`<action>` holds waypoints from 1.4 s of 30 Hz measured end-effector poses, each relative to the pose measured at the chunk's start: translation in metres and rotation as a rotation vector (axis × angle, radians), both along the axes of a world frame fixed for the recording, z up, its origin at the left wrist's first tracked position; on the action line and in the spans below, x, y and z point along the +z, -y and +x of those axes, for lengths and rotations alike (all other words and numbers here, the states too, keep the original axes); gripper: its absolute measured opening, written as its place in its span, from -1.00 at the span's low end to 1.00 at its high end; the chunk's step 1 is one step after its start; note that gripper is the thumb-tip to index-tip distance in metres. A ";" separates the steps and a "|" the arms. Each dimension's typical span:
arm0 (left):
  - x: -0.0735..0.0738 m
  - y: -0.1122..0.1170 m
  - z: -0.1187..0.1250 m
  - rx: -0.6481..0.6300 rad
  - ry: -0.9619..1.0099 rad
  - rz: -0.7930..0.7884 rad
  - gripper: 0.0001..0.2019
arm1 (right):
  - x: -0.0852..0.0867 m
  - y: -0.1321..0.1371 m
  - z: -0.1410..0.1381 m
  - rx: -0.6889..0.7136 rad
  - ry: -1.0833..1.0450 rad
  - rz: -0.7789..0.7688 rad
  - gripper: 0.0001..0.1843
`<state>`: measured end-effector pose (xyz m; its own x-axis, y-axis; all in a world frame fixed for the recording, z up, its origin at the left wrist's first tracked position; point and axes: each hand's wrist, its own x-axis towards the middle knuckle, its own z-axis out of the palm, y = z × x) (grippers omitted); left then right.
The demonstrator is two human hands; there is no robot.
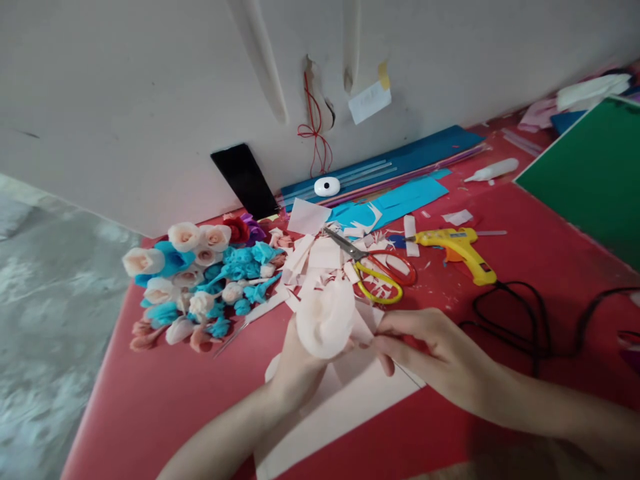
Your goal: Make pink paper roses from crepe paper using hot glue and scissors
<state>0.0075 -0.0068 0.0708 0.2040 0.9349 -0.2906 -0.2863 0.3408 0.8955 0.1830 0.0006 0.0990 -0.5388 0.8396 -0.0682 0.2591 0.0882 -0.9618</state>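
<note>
My left hand (295, 370) is closed around the base of a pale pink paper rose (325, 319), held upright over the red table (525, 267). My right hand (425, 347) pinches the outer edge of a pink paper petal strip (364, 330) against the rose's right side. Under both hands lies a pale pink paper sheet (340, 407). Just behind the rose sit pink paper scraps (315, 257) and red-and-yellow scissors (375, 270).
A pile of finished pink, white and blue paper roses (200, 280) lies to the left. A yellow glue gun (463, 247) with a black cord (520, 320) lies to the right. Blue paper sheets (390, 200), a green board (590, 173), a black phone (245, 180) and a white glue bottle (493, 170) sit farther back.
</note>
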 end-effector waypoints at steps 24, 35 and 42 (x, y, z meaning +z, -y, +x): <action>0.000 0.000 0.000 -0.163 0.101 0.115 -0.70 | 0.001 -0.004 0.000 0.179 -0.297 -0.354 -0.67; 0.000 -0.003 0.003 -0.131 0.037 0.197 -0.72 | -0.004 0.004 0.000 -0.021 -0.014 0.139 -0.89; 0.001 -0.004 0.000 -0.105 -0.137 0.317 -0.73 | -0.003 0.000 -0.001 0.004 0.000 0.146 -0.86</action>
<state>0.0080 -0.0027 0.0716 0.2825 0.9590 -0.0211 -0.1345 0.0614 0.9890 0.1824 0.0002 0.0957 -0.5421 0.8386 0.0543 0.2585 0.2279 -0.9388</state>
